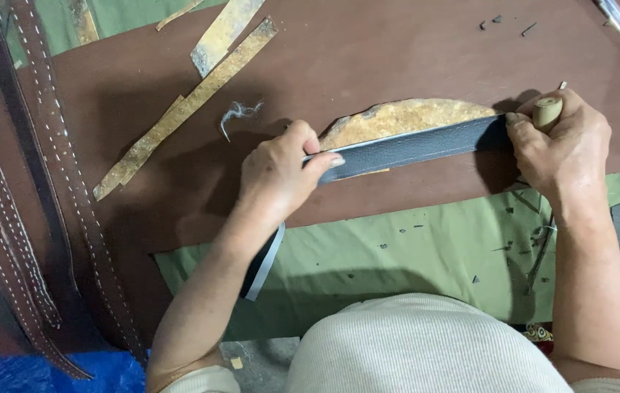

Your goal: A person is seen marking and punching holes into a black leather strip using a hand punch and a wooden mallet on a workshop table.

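strap [412,148] lying across board [368,65], between left hand [277,175] and right hand [561,142] | tool handle [547,110] sitting in right hand | stitched belts [41,189] lying left of board | cloth [397,255] lying nearer the person, under board

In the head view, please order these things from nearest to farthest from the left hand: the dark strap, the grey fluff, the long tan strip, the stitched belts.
From the left hand:
1. Dark strap: held in its fingers, running right.
2. Grey fluff: just above the hand, on the brown sheet.
3. Long tan strip: up and to the left.
4. Stitched belts: at the far left edge.
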